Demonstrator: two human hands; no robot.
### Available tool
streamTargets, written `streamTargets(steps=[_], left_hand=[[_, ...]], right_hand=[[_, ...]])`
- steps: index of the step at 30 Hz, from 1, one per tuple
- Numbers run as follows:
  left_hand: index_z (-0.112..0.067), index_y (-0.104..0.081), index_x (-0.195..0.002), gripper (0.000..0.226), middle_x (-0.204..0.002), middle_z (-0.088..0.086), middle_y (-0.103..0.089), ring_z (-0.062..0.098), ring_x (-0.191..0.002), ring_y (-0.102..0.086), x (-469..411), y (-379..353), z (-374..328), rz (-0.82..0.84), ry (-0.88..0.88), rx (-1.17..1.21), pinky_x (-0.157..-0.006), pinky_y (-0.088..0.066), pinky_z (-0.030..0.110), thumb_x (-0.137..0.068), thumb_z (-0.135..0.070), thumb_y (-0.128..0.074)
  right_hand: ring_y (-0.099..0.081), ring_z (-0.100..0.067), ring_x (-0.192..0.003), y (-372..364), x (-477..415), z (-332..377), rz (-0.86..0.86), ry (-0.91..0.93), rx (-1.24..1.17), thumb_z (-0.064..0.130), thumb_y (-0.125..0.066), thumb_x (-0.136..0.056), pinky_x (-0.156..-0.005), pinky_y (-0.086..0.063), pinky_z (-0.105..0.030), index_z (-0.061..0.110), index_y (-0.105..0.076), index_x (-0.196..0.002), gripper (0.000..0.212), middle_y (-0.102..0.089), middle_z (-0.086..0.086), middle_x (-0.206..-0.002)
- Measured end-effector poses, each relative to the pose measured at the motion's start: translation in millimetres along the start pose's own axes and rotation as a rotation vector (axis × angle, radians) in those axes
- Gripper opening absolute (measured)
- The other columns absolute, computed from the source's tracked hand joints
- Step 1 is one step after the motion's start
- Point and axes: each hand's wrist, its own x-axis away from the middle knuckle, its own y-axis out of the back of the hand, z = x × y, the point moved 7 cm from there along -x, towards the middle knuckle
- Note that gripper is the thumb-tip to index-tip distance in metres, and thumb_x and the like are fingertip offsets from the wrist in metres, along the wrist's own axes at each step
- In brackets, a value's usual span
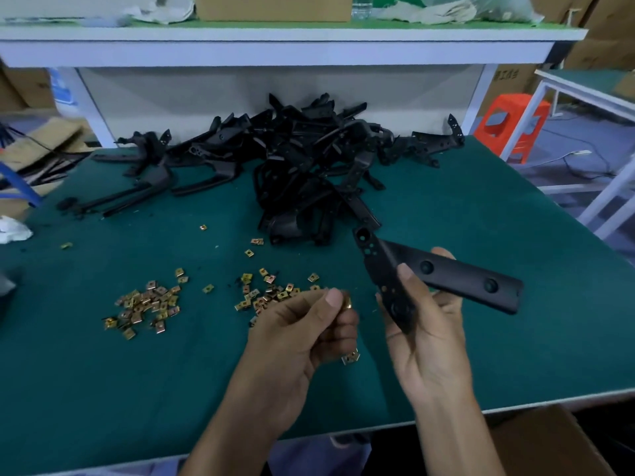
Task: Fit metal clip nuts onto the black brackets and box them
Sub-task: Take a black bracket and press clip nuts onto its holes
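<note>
My right hand (424, 324) grips a black L-shaped bracket (457, 273) above the green table, thumb across its bend. My left hand (302, 331) is curled beside it and pinches a metal clip nut (347, 304) between thumb and forefinger; another clip nut (350, 357) shows at the underside of its fingers. Loose clip nuts lie in two scatters, one at the left (144, 305) and one just past my left hand (271, 290). A big heap of black brackets (302, 159) fills the back of the table.
The green table (481, 207) ends in a white front edge (567, 396). A cardboard box (549, 444) sits below it at the lower right. A white shelf (275, 46) runs over the back. An orange stool (512, 121) stands off to the right.
</note>
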Motion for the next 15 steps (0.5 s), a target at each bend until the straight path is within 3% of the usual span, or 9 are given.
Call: streamTargets(steps=[6,15], left_hand=[[-0.002,-0.078,-0.094,0.019,-0.087,0.019,-0.073,0.018,-0.069,-0.07,11.6,-2.4,-0.8,0.028,-0.036,0.006,-0.061,-0.058,0.023,-0.081,-0.011,-0.067],[-0.01,-0.08,-0.089,0.02,-0.083,0.013,-0.075,0.015,-0.069,-0.071,12.2,-8.9,-7.1,0.006,-0.11,-0.054,-0.06,-0.057,0.023,-0.075,-0.021,-0.071]], right_hand=[[-0.073,-0.014,-0.093,-12.1,6.1,6.7,0.078,0.075,0.01,0.001,-0.067,-0.082,-0.077,-0.057,-0.024,0.023,-0.052,-0.114,0.042,-0.075,-0.003,-0.099],[-0.072,-0.017,-0.091,-16.8,9.5,3.9,0.186,0.101,0.015,0.0,-0.068,-0.085,-0.078,-0.058,-0.027,0.019,-0.053,-0.104,0.031,-0.07,-0.007,-0.099]])
